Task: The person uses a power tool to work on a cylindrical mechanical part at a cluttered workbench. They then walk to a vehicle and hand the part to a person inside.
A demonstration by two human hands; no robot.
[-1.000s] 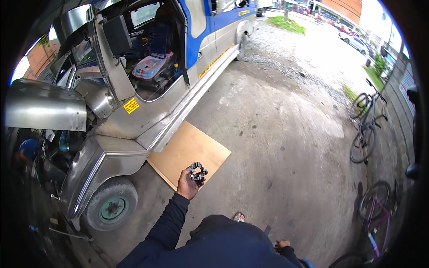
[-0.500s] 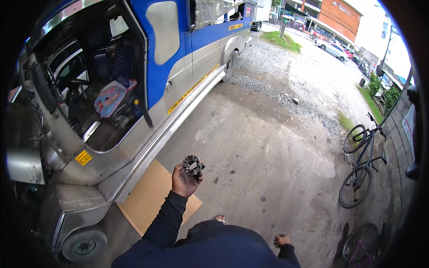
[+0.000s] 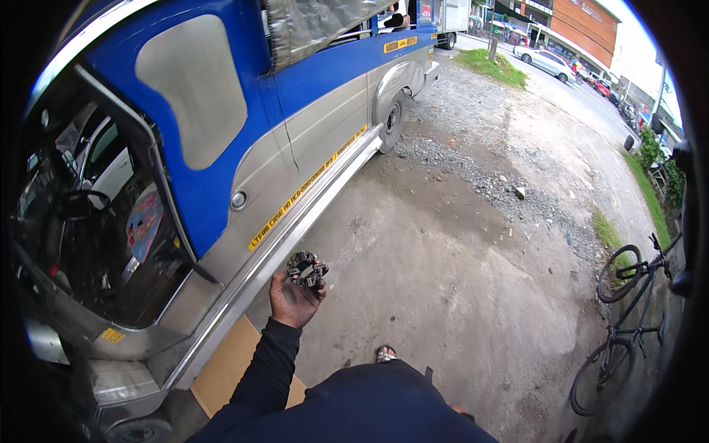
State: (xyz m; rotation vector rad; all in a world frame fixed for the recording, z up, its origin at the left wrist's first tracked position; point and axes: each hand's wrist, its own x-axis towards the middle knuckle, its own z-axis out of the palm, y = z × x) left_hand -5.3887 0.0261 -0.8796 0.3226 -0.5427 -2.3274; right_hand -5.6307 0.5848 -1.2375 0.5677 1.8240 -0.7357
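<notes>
My left hand (image 3: 294,303), darkened with grime, is raised in front of me. Its fingers and thumb grip a round, dark metal part (image 3: 299,262) with notched, blocky segments around an open centre; the exact kind is unclear. My left arm in a dark sleeve reaches up from the bottom edge, and the hand looks to be beside the vehicle's lower side. Only a sliver of my right hand (image 3: 461,410) shows low beside my body, so its fingers are hidden.
On the left stands a blue and silver jeepney (image 3: 295,140) with an open cab. A cardboard sheet (image 3: 229,365) lies beside it. Along the right wall leans a dark bicycle (image 3: 613,347). Gravel (image 3: 487,173) and a rock (image 3: 520,193) are ahead on the concrete ground.
The view has shifted forward along the jeepney, and its cab has slid left and back. My left hand still holds the metal part. My right hand has dropped mostly out of sight.
</notes>
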